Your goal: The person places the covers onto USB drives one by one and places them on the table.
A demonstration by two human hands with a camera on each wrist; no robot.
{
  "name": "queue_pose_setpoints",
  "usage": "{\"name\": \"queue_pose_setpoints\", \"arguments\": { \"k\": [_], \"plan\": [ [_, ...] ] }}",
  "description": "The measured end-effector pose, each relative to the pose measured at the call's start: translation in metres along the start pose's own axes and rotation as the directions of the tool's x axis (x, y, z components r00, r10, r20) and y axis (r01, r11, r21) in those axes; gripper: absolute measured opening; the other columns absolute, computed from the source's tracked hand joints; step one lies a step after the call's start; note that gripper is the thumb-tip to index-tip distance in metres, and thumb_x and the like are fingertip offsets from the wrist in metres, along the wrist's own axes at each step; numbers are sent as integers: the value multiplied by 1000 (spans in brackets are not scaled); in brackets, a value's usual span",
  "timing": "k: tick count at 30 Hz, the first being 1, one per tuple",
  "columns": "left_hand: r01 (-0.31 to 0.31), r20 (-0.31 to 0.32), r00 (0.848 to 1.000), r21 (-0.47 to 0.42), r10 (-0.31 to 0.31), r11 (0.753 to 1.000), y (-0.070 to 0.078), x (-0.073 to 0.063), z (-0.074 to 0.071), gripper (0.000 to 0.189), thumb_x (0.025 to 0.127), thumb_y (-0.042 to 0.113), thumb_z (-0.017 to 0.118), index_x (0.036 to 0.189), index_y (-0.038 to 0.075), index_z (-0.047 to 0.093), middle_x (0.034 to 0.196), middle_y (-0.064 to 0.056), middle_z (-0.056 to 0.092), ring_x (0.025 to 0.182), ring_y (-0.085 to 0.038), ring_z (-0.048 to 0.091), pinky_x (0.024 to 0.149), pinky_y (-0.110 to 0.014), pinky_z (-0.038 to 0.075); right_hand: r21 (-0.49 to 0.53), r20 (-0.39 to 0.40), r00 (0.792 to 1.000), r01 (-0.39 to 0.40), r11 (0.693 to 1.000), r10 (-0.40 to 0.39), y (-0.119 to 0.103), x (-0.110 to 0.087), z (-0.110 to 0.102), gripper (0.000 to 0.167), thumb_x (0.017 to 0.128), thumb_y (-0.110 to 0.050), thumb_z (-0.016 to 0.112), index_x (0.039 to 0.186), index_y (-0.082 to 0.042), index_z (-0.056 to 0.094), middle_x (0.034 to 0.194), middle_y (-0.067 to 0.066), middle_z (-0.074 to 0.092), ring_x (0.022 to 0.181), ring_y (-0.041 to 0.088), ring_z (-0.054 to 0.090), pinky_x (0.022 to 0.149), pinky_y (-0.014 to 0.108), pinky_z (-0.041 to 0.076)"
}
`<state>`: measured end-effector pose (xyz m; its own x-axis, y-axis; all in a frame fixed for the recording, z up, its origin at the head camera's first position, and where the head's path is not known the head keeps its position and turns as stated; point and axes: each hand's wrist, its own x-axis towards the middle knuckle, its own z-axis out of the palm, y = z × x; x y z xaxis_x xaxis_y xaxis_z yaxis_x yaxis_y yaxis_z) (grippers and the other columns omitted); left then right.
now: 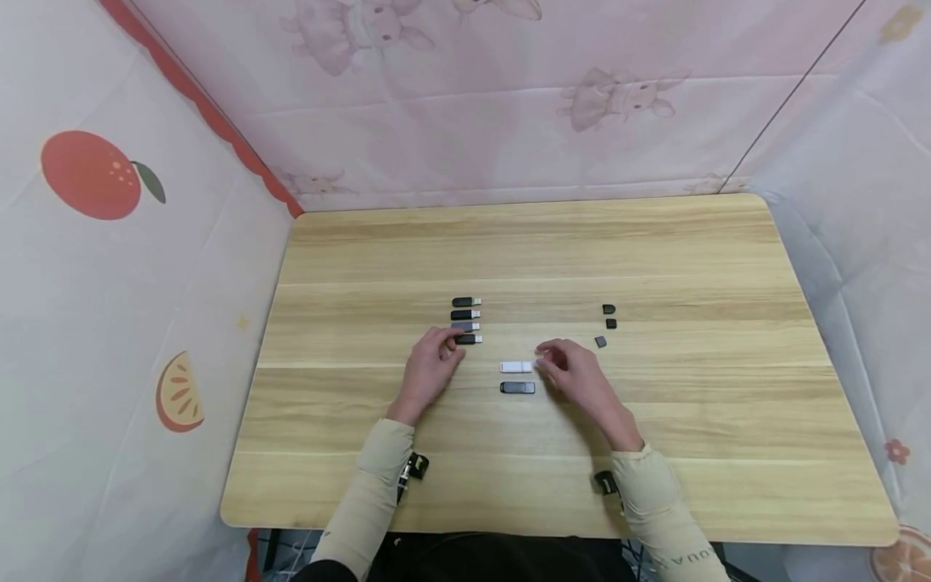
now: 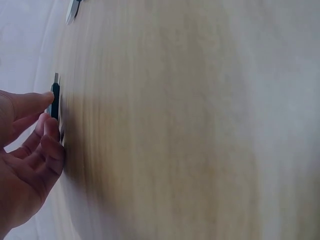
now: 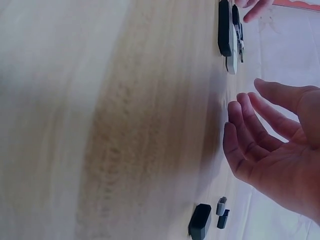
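Note:
My left hand [image 1: 429,368] is at the near end of a column of several uncapped USB sticks. In the left wrist view its thumb and a finger pinch the sides of a dark USB stick [image 2: 55,100], its metal plug pointing away. That black stick [image 1: 469,339] lies closest to me in the column, below a purplish-grey one [image 1: 462,326]. My right hand [image 1: 575,372] hovers with loosely bent fingers beside a white USB stick [image 1: 516,367], holding nothing; in the right wrist view thumb and fingers [image 3: 255,135] stand apart. A grey USB stick [image 1: 517,388] lies just nearer me.
Two more black USB sticks [image 1: 465,301] top the column. Right of centre lie three small caps: a black one [image 1: 608,309], another black one [image 1: 611,323] and a grey one [image 1: 600,342]. The wooden table [image 1: 698,453] is bounded by printed cloth walls at its back and sides.

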<state>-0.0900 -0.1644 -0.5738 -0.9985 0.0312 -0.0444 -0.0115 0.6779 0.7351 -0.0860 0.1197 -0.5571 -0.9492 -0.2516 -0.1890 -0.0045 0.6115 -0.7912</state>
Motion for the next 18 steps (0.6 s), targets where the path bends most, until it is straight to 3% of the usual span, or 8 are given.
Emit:
{"name": "queue_pose_setpoints", "arguments": {
  "k": [10,18],
  "plan": [
    [-4,0,1000,-34,4,999,-4,2,-1,34,94,9,78,127,6,73,97,-5,64,79,-12,56,69,-20,46,3,-10,1000,-9,1000,9,1,1,-9,29,101,-15,70,128,-3,70,104,12,74,90,20,68,78,27,56],
    [10,17,1000,-23,-10,1000,-3,4,-2,31,94,9,78,125,6,73,97,-6,65,80,-13,57,70,-21,47,-5,-55,998,-33,999,33,6,3,-24,29,103,-15,68,129,-2,69,107,17,76,97,30,73,88,44,61]
  ]
}}
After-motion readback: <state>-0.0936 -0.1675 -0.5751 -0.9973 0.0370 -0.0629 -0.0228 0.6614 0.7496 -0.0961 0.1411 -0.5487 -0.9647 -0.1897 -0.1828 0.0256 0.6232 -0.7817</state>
